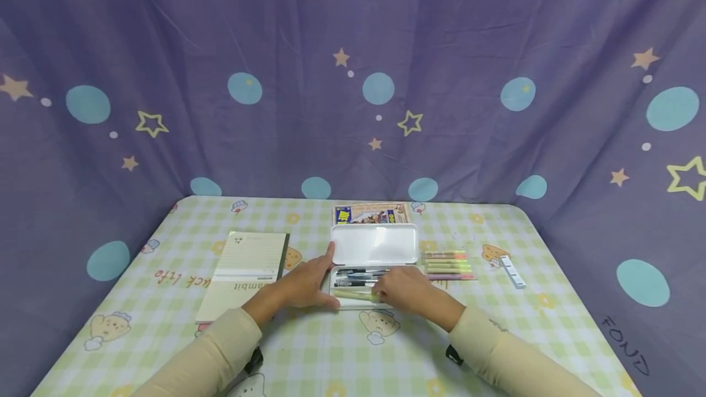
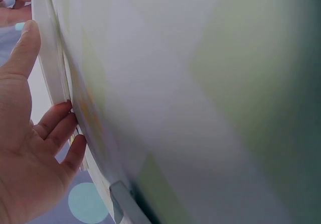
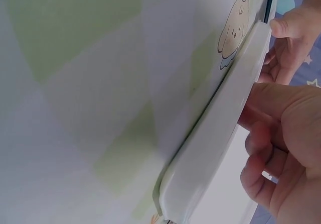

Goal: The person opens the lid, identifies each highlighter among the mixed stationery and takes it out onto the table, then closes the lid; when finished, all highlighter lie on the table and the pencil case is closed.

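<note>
A white pencil case [image 1: 375, 245] stands with its lid raised toward the back, several dark pens [image 1: 353, 274] lying in its base. My left hand [image 1: 303, 283] spans the left end of the case, its thumb extended at the front corner and its fingers at the side. In the left wrist view those fingers [image 2: 60, 123] touch the case's edge. My right hand [image 1: 405, 290] reaches down into the case and pinches one end of a pale yellow-green pen [image 1: 353, 294] along the front. In the right wrist view my right hand [image 3: 286, 143] hides the pen behind the case wall [image 3: 215, 133].
Left of the case lies a cream notebook [image 1: 242, 277]. A printed booklet [image 1: 372, 213] is behind the lid. Several highlighters [image 1: 445, 262] lie to the right, with a small white-and-blue strip [image 1: 513, 271] beyond. Behind the checked tablecloth [image 1: 309, 360] hangs a purple curtain [image 1: 458, 158].
</note>
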Available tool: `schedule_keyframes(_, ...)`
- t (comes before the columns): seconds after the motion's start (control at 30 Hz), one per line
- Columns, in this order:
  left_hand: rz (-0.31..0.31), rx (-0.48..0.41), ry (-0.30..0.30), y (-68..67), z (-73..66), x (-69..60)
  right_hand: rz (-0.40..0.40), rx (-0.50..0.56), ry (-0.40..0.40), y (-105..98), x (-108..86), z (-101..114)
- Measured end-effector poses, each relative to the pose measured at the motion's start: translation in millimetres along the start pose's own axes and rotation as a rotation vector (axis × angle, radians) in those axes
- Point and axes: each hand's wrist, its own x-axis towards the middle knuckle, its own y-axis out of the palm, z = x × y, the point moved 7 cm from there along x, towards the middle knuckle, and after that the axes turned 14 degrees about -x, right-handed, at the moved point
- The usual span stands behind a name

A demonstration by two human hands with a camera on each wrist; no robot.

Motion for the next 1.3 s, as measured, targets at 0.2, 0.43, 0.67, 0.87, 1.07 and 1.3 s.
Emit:
schedule_keyframes(0.2,0.005,-0.01,-0.004,3.4,0.6,-1.0,-0.02,-0.005,-0.026,1,-3.8,-1)
schedule_keyframes(0.43,-0.006,-0.003,-0.016,0.7,0.6,-1.0,-0.061,-0.04,-0.047,-4,-11.2,-7)
schedule_keyframes(0.67,0.0,-0.002,-0.021,0.7,0.3,-1.8,-0.071,-0.019,-0.032,-5,-16.6,-15)
schedule_keyframes(0.87,-0.004,-0.002,-0.027,-0.1,0.3,-1.9,-0.122,0.01,-0.017,-12,-23.4,-21)
schedule_keyframes(1.07,0.0,0.002,-0.021,0.7,1.0,-1.4,-0.147,0.06,0.008,-12,-33.1,-31)
schedule_keyframes(1.3,-0.001,0.006,0.001,-0.1,-1.1,-0.8,-0.182,0.082,0.039,-14,-52.3,-50)
